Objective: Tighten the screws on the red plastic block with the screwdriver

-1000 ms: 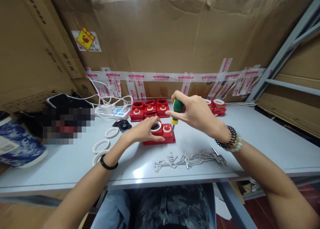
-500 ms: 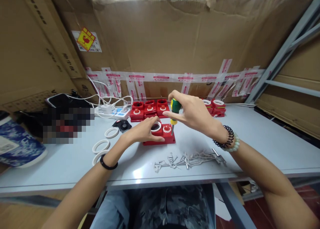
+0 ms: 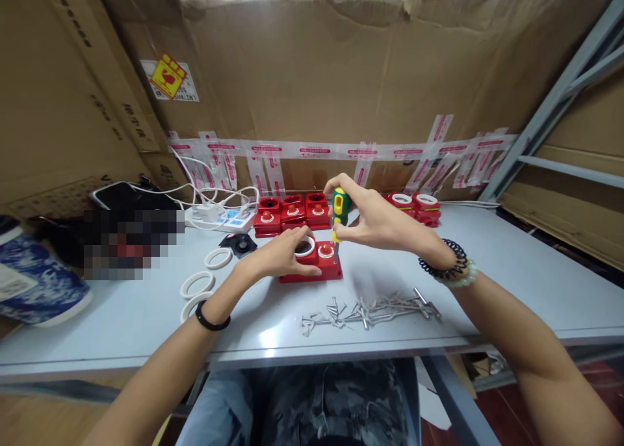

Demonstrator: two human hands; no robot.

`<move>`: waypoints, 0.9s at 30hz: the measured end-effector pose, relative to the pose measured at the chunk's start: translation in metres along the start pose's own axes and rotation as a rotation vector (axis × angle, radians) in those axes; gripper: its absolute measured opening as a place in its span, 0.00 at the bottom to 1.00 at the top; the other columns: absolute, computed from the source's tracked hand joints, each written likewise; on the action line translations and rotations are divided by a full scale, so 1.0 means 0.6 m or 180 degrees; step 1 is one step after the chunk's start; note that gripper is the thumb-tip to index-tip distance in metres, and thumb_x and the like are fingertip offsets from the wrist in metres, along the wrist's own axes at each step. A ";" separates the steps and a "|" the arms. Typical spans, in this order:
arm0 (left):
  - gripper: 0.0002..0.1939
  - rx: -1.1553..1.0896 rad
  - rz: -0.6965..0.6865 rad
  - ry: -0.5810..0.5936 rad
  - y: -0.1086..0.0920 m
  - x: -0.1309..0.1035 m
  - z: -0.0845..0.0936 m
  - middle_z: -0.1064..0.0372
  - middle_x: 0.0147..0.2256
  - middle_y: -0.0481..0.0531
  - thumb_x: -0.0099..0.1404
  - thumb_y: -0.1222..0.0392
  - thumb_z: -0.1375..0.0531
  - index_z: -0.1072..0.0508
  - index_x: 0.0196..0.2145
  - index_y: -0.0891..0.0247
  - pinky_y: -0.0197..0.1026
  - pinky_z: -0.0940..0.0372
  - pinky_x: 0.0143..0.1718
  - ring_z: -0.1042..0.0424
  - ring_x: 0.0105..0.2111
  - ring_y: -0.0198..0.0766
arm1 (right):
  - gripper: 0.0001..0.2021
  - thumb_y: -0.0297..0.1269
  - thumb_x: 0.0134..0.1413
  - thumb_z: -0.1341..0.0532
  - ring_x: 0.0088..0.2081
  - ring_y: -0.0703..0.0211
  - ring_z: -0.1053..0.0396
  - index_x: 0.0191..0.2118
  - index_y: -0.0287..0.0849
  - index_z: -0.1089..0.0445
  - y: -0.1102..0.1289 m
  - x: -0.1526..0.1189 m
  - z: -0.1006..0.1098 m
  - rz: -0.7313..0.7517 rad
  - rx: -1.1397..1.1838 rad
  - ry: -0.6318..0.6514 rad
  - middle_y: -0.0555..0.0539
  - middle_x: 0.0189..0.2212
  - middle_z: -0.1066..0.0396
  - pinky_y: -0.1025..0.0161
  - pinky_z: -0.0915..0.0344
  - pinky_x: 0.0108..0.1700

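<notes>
The red box [image 3: 330,269] lies flat on the table in front of the person, between the two hands. The right hand [image 3: 383,218] has its fingers and thumb wrapped around the green and yellow handle of a screwdriver [image 3: 343,205], which stands nearly upright with its tip at the box's right end; whether the tip sits in a screw head is too small to tell. The left hand [image 3: 277,252] is clamped on the box's left part, thumb along the near side, fingers over the top.

If the screwdriver leaned, its tip could skid and scratch the red top; if the left hand loosened, the box could twist under the turning force. The loose screws [image 3: 336,309] lie near the front edge, so a stray forearm might sweep some off.

On the pale table [image 3: 146,316], white rings [image 3: 218,258] and a black part [image 3: 240,244] lie to the left. More red boxes [image 3: 292,215] stand behind, near a power strip [image 3: 234,220]. Taped cardboard [image 3: 312,69] walls the back; a metal frame [image 3: 570,166] rises at right.
</notes>
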State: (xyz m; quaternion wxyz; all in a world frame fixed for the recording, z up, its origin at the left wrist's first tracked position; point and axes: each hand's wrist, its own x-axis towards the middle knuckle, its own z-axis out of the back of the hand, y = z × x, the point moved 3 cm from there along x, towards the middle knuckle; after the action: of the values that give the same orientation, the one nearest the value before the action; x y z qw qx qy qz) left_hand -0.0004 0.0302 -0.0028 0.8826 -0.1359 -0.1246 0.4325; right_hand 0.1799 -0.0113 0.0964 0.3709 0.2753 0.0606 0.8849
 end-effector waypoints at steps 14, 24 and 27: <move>0.38 -0.0056 0.0009 0.0001 0.001 0.000 0.000 0.34 0.51 0.60 0.51 0.34 0.39 0.38 0.53 0.61 0.50 0.38 0.47 0.34 0.49 0.55 | 0.11 0.34 0.52 0.39 0.27 0.65 0.40 0.40 0.44 0.40 0.000 0.000 0.007 0.0186 0.0303 0.0066 0.53 0.28 0.35 0.66 0.43 0.30; 0.37 -0.0067 0.0003 -0.0009 -0.001 0.001 0.001 0.35 0.50 0.61 0.52 0.34 0.39 0.38 0.51 0.62 0.49 0.37 0.47 0.34 0.48 0.54 | 0.16 0.32 0.54 0.41 0.34 0.63 0.35 0.49 0.44 0.41 -0.004 0.003 -0.010 0.0161 0.0584 -0.0369 0.49 0.37 0.32 0.63 0.37 0.37; 0.35 -0.0037 -0.0045 -0.0019 0.001 0.001 0.001 0.34 0.49 0.59 0.52 0.35 0.39 0.38 0.50 0.60 0.48 0.37 0.45 0.33 0.47 0.53 | 0.18 0.28 0.54 0.43 0.41 0.61 0.34 0.50 0.45 0.40 -0.002 -0.001 0.010 0.0325 0.0952 0.0230 0.47 0.44 0.33 0.62 0.35 0.41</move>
State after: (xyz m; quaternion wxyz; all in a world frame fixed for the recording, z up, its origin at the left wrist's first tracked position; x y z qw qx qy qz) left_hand -0.0006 0.0310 -0.0022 0.8844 -0.1389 -0.1306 0.4259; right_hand 0.1843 -0.0113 0.1005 0.2778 0.2982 0.1909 0.8930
